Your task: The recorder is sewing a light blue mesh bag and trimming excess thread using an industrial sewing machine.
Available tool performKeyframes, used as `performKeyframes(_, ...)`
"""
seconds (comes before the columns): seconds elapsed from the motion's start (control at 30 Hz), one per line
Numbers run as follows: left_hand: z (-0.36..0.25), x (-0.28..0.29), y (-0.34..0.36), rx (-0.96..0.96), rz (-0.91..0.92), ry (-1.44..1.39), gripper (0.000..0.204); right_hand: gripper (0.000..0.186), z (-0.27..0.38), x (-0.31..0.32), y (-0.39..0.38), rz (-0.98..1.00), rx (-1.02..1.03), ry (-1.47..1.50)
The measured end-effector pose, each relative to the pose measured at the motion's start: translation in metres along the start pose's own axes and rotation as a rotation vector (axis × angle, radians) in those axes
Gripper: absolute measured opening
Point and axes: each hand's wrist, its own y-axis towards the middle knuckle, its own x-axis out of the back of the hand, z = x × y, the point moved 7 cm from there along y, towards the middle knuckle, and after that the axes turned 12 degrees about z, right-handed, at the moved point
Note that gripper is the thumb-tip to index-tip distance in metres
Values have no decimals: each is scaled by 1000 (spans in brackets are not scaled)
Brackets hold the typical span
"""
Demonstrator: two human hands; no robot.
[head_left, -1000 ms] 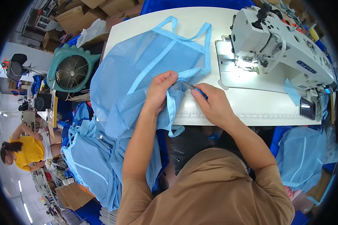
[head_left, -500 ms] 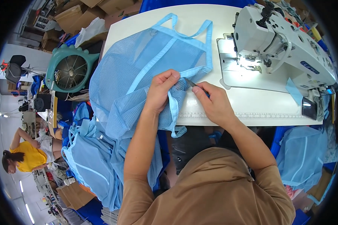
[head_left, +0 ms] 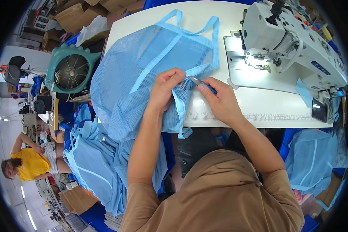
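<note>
A light blue mesh bag with pale blue trim and two strap loops lies spread over the left part of the white table. My left hand pinches the bag's trimmed edge near the table's front. My right hand holds small blue-handled thread snips, their metal tips touching the fabric beside my left fingers. A strip of blue trim hangs down over the table's front edge.
A white sewing machine with its lamp on stands at the right. A teal fan and cardboard boxes sit at the left. Piles of blue mesh bags lie lower left and right. A person in yellow sits far left.
My hands and the bag's edge have stayed together at the table's front. The right hand has closed in slightly toward the left fingers with the snips.
</note>
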Motion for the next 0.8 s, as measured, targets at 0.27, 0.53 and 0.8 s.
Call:
performKeyframes(0.27, 1, 8, 1, 67, 28, -31, 16, 27, 7, 9, 7, 28, 173, -101)
performKeyframes(0.53, 0, 5, -1, 8, 55, -87, 15, 27, 6, 1, 6, 34, 31, -7)
performKeyframes(0.8, 0, 3, -2, -27, 76, -53, 18, 31, -18, -8, 6, 64, -73, 241)
